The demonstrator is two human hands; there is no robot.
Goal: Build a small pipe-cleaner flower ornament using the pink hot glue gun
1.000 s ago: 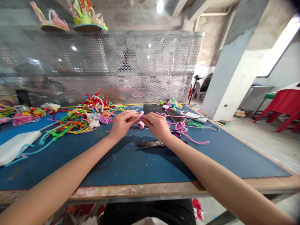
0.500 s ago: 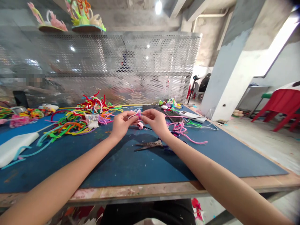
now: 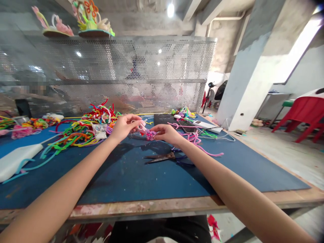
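Above the blue mat, a small pink, white and purple pipe-cleaner piece [image 3: 150,135] hangs between my hands. My left hand [image 3: 125,126] pinches its pale, looped end with thumb and forefinger. On the other side, my right hand [image 3: 165,133] has its fingers closed on the purple end, and they hide part of it. Scissors [image 3: 160,157] with dark blades lie partly spread on the mat below, their handles near my right forearm. Pink pipe cleaners [image 3: 193,138] lie just beyond my right wrist.
A tangle of coloured pipe cleaners [image 3: 73,135] and a small clear bag [image 3: 99,131] lie left of my hands. A white box-like object [image 3: 19,160] sits at the left. A phone [image 3: 188,127] and white power strip [image 3: 207,126] lie back right. A perforated metal screen [image 3: 113,74] stands behind.
My hands have moved slightly apart, the left one leftward. The piece has turned and dropped a little, so more of its purple part shows.
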